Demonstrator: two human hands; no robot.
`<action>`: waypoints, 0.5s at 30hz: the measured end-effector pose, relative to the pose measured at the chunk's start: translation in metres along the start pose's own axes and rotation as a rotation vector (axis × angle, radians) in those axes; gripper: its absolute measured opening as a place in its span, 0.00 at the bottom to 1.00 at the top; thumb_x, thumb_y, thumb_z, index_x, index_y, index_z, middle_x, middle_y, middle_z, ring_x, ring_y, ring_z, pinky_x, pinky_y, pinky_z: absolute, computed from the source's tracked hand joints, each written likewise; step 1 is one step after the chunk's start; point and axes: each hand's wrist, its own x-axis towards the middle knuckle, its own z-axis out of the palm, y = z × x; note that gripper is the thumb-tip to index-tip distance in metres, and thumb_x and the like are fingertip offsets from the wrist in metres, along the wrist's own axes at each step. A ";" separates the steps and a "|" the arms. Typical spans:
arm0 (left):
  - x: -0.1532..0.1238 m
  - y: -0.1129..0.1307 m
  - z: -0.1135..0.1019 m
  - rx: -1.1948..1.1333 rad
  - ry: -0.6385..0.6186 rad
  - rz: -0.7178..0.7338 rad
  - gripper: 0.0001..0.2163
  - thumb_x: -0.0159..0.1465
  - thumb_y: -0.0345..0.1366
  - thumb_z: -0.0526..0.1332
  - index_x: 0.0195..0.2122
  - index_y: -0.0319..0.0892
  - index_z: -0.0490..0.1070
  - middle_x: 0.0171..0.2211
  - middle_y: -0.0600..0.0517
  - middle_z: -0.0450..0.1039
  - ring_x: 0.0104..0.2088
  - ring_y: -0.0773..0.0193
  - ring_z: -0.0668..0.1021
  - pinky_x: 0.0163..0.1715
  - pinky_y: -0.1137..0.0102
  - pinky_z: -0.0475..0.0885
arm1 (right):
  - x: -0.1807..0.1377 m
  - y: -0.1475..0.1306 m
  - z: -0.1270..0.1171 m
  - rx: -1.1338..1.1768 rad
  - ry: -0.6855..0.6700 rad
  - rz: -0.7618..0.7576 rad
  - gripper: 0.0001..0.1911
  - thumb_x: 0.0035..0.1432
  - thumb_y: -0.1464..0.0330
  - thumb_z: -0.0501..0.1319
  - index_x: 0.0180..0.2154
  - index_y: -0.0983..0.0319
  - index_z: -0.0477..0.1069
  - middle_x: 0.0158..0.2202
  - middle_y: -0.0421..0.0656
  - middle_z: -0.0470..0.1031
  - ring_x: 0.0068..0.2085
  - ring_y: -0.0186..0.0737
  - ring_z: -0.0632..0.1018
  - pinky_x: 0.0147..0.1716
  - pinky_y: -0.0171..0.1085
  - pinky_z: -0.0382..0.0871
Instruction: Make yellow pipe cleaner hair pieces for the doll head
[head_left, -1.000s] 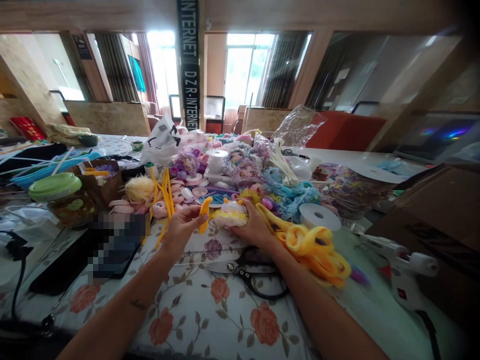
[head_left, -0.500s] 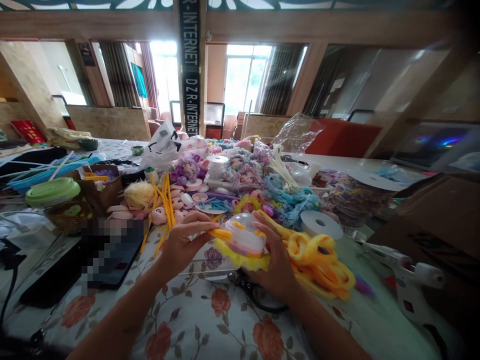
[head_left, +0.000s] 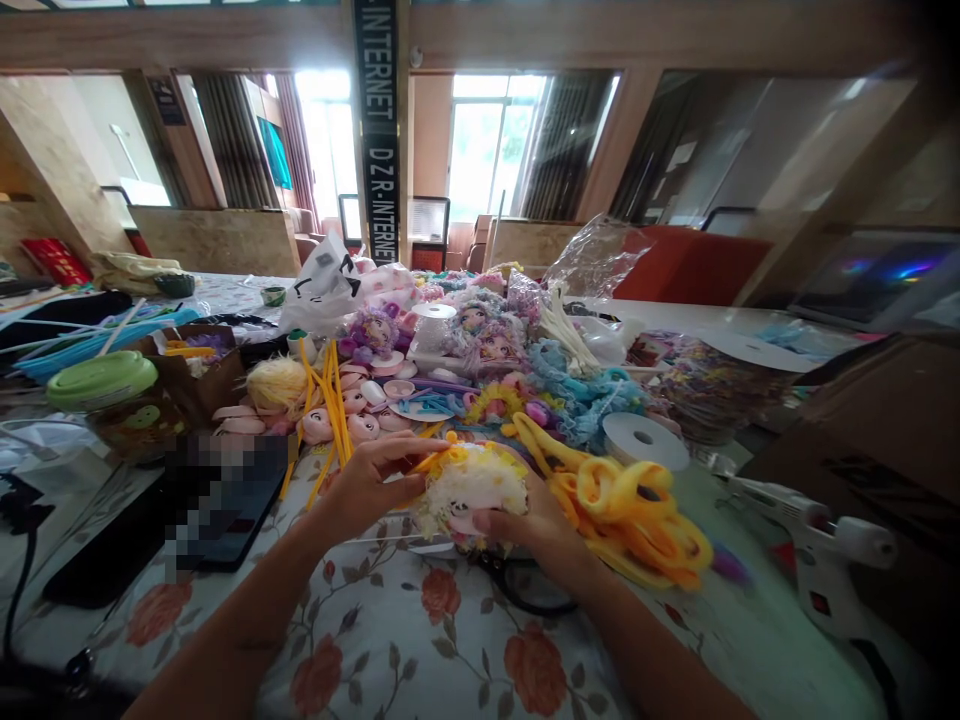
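Observation:
A doll head [head_left: 476, 485] with fluffy pale-yellow hair and a yellow frill faces me above the tablecloth. My right hand [head_left: 551, 525] is closed around its right side, the thumb across the lower face. At its upper left edge, my left hand [head_left: 379, 482] pinches an orange-yellow strip [head_left: 429, 462] between thumb and fingers. The strip's far end is hidden by the head. Black-handled scissors [head_left: 529, 590] lie on the cloth below the head, partly covered by it and my right hand. A thick coil of yellow fuzzy cord [head_left: 637, 510] lies beside my right hand.
Doll heads [head_left: 360, 425], yellow strips [head_left: 339, 410] and blue curly yarn [head_left: 581, 385] crowd the table behind. A white spool [head_left: 645, 440] and glue gun [head_left: 825, 540] lie right. A phone [head_left: 240, 520] and green-lidded jar [head_left: 105, 400] stand left.
The doll head has been turned: its clear domed back faced me before, and now its face and pale hair do. Both hands remain on it, the left still pinching the yellow strip.

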 end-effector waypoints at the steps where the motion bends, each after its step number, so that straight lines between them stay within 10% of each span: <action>1: 0.000 -0.001 0.000 -0.036 -0.009 -0.016 0.17 0.60 0.33 0.62 0.51 0.46 0.73 0.45 0.47 0.72 0.43 0.62 0.73 0.43 0.70 0.70 | 0.001 0.001 -0.001 0.031 -0.011 0.012 0.47 0.39 0.60 0.73 0.59 0.57 0.56 0.47 0.46 0.74 0.46 0.51 0.77 0.46 0.49 0.72; 15: 0.002 -0.008 0.010 0.123 -0.024 0.052 0.18 0.65 0.33 0.55 0.56 0.48 0.69 0.39 0.47 0.67 0.33 0.67 0.69 0.26 0.76 0.66 | 0.010 0.010 -0.003 -0.010 0.105 -0.071 0.39 0.39 0.58 0.72 0.54 0.57 0.65 0.44 0.47 0.78 0.43 0.52 0.79 0.44 0.50 0.75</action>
